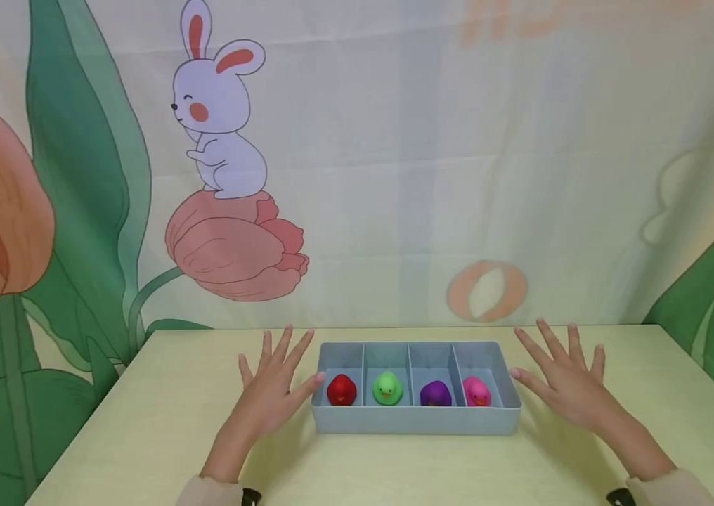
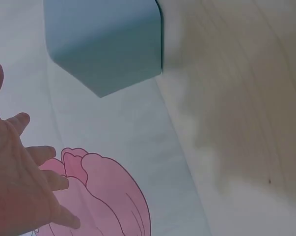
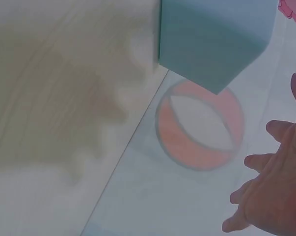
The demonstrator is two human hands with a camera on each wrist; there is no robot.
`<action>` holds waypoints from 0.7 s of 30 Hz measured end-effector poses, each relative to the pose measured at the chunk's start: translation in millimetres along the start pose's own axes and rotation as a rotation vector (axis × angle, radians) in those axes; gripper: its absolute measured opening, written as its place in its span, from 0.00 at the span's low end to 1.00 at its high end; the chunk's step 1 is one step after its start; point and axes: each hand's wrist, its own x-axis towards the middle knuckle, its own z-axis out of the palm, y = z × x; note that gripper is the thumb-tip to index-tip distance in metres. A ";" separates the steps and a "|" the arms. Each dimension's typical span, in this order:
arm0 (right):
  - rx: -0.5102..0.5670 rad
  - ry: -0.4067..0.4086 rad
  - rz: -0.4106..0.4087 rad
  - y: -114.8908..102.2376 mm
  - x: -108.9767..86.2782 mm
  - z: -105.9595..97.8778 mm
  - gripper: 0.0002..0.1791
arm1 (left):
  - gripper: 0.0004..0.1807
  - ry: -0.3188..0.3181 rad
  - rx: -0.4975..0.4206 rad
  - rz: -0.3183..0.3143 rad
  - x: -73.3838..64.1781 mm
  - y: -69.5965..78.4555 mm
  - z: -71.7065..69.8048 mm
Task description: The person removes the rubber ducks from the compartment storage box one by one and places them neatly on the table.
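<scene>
A grey-blue divided tray (image 1: 417,420) stands on the table with a row of compartments. From left to right they hold a red rubber duck (image 1: 341,390), a green duck (image 1: 387,388), a purple duck (image 1: 436,393) and a pink duck (image 1: 477,391). Left of the tray, my left hand (image 1: 273,393) is spread with fingers straight, its thumb close to the tray's side; whether it touches, I cannot tell. My right hand (image 1: 568,386) mirrors it on the other side, fingers spread and holding nothing. Both wrist views show an outer corner of the tray (image 2: 108,49) beyond the fingers.
The pale wooden table (image 1: 142,422) ends at a back edge, where a printed cloth (image 1: 357,176) hangs. On the cloth are a rabbit, tulips and green leaves. Hand shadows fall on the tabletop beside the tray.
</scene>
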 end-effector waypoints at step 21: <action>0.492 -0.024 -0.061 -1.4 8.9 9.2 0.34 | 0.37 0.004 -0.612 0.043 9.7 1.4 11.4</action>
